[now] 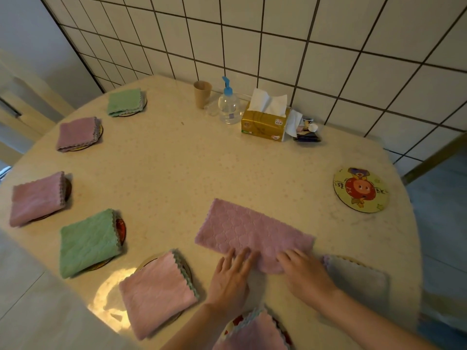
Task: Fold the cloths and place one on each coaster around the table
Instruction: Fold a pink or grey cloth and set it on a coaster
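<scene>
- The left hand [231, 276] and the right hand [304, 272] lie flat, fingers spread, on the near edge of a pink cloth [250, 232]; they press it and do not grasp it
- This cloth is folded to a long strip and lies on the bare table [202, 157], on no coaster
- The round coaster with a cartoon picture [361, 190] at the right has no cloth
- Folded cloths already lie on the other coasters along the left and near side, for example a green one [87, 242]

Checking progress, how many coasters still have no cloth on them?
1: the coaster at the table's right edge is bare. The others in view carry cloths; more may lie outside the frame.
</scene>
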